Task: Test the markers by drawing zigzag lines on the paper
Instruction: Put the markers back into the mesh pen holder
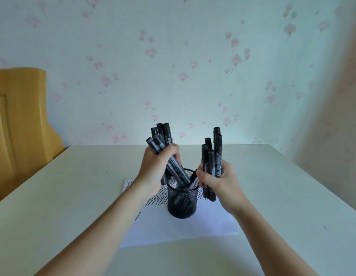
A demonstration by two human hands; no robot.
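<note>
two bundles of black markers are held up over the counter [73,186]. the left hand [155,168] is wrapped around one bunch of markers [163,142], fingers clamped tight on the barrels, with the lower ends angled down into the mesh pen holder [182,198]. the right hand [217,177] is closed around a second bunch [212,154], held upright just beside the holder, fingers curled firmly on it, and a single marker seems to be pinched at the thumb with its end leaning toward the rim.

the holder is set on the white paper [183,230], which lies flat in the middle of the counter. rows of zigzag lines [159,198] are already seen across the far part of the sheet, partly hidden behind the holder and the left wrist, and a small mark shows at the left edge. the near half of the sheet is left blank.

by the look of it, a good share of the testing is done, several rows are down. whether these bundles are tested ones being returned or untested ones being pulled out cannot be told. no marker is uncapped or put to the paper at this moment, as far as can be made out.
</note>
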